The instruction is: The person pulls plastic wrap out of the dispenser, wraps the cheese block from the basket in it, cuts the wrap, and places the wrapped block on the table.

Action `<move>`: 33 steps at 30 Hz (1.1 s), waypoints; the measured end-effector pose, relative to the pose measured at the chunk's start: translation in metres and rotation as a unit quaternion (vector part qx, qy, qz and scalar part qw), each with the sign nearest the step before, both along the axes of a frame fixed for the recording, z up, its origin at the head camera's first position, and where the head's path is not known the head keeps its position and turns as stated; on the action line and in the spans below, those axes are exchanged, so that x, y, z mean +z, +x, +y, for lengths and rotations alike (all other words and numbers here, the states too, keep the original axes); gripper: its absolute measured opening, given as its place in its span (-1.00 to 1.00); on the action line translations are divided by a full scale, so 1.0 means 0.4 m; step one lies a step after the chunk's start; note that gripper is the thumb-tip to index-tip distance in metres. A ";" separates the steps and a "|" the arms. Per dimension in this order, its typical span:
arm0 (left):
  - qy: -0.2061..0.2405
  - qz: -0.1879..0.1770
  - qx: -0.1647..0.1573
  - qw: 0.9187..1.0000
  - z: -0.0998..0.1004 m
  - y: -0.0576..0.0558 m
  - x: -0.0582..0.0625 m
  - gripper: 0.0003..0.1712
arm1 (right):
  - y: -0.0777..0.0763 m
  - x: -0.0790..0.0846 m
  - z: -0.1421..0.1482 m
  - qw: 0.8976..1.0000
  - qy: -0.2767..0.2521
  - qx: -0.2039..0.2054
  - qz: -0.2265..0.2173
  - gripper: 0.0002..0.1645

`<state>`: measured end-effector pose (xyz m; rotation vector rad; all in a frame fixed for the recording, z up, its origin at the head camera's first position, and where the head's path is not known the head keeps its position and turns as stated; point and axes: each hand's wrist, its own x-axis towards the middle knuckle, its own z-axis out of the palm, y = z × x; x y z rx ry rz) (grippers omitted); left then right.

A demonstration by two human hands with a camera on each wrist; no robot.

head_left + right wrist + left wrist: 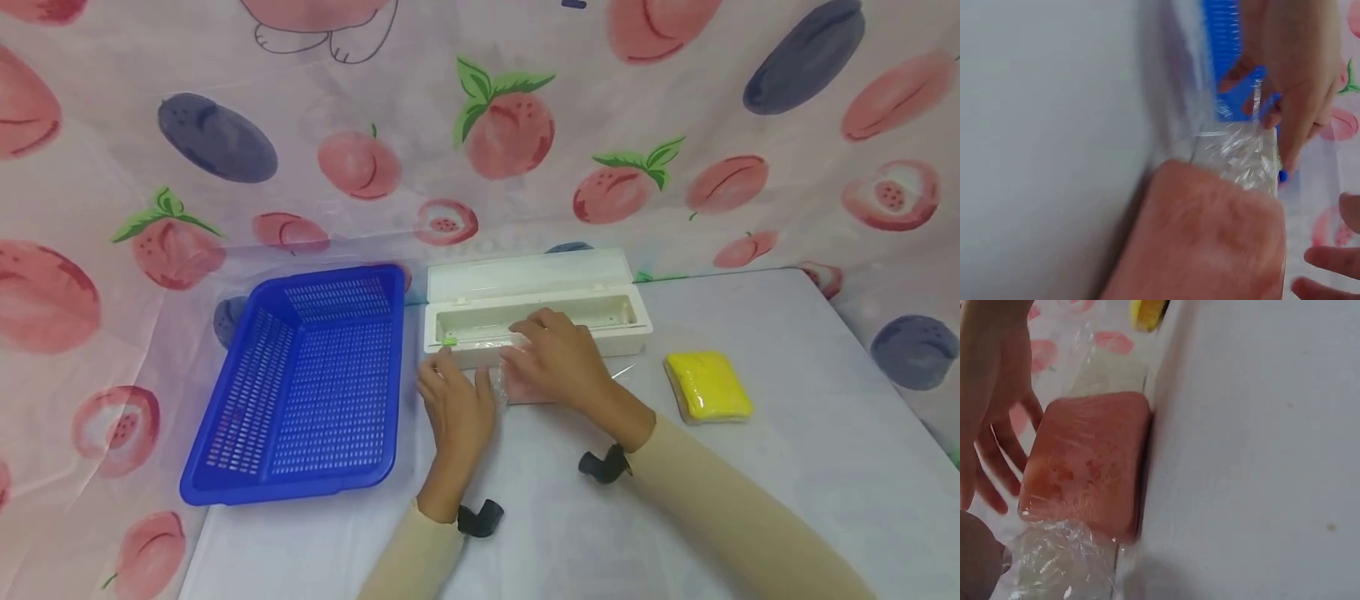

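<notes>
A white cling film dispenser box [536, 325] lies across the back of the table, its long lid raised. On its front rim sits a small green slider [449, 342]. In front of the box is a pink square slab with rounded corners [1088, 465], clear cling film [1063, 565] over and beside it. My left hand [459, 408] is at the box's left front corner, near the slider, thumb apart from the fingers. My right hand [566, 358] reaches over the slab towards the box; its fingers look spread in the left wrist view.
A blue perforated basket [393, 392] stands to the left of the box. On the right lies a yellow-topped square block [707, 385] in shiny clear wrap. Behind the table hangs a fruit-print cloth [420, 108]. A white cover [547, 533] lies over the table.
</notes>
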<state>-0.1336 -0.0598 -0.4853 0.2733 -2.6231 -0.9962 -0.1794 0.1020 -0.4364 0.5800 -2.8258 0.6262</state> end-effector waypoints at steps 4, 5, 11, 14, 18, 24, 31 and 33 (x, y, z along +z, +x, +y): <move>0.075 0.006 0.030 0.997 -0.015 -0.028 -0.014 -0.08 | -0.073 0.008 -0.081 0.994 -0.029 0.029 -0.099 -0.42; 0.102 0.005 0.028 0.994 -0.020 -0.036 -0.017 -0.06 | -0.089 0.008 -0.098 0.991 -0.035 0.035 -0.121 -0.42; 0.239 -0.028 -0.003 0.971 -0.055 -0.073 -0.043 -0.12 | -0.155 0.007 -0.165 0.969 -0.035 0.045 -0.242 -0.45; 0.260 -0.031 -0.014 0.965 -0.069 -0.078 -0.056 -0.20 | -0.170 0.009 -0.186 0.960 -0.027 0.035 -0.277 -0.44; 0.268 -0.044 -0.018 0.962 -0.081 -0.080 -0.064 -0.27 | -0.189 0.013 -0.206 0.951 -0.031 0.035 -0.306 -0.45; 0.285 -0.059 -0.025 0.956 -0.090 -0.086 -0.065 -0.26 | -0.205 0.017 -0.223 0.943 -0.032 0.043 -0.330 -0.47; 0.306 -0.060 -0.014 0.950 -0.101 -0.095 -0.060 -0.25 | -0.206 0.023 -0.242 0.934 -0.005 0.026 -0.355 -0.26; 0.317 -0.059 -0.013 0.946 -0.104 -0.099 -0.061 -0.24 | -0.207 0.022 -0.248 0.932 0.012 0.026 -0.360 -0.14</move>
